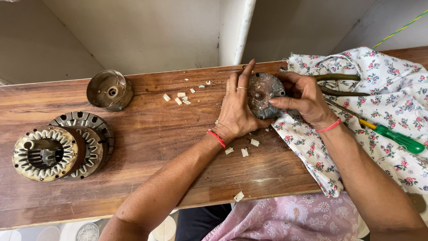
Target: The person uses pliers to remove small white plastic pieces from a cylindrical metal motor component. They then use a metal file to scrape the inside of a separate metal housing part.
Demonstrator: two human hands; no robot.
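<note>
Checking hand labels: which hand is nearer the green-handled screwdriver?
Right. The right hand is just left of the green-handled screwdriver lying on the floral cloth; the left hand is farther left, beyond the round metal part.

Round rusty metal motor cover [262,94], upright on edge, at floral cloth's edge

Brown wooden table [147,134], white floral-print cloth [383,85], green-handled screwdriver [397,138], rusty grey-brown motor cover [263,94]

A small repair workshop: motor stators [58,149], a metal motor cover [109,90], pliers [341,85] and a green-handled screwdriver [392,136] lie on a worn wooden table [156,134].
</note>
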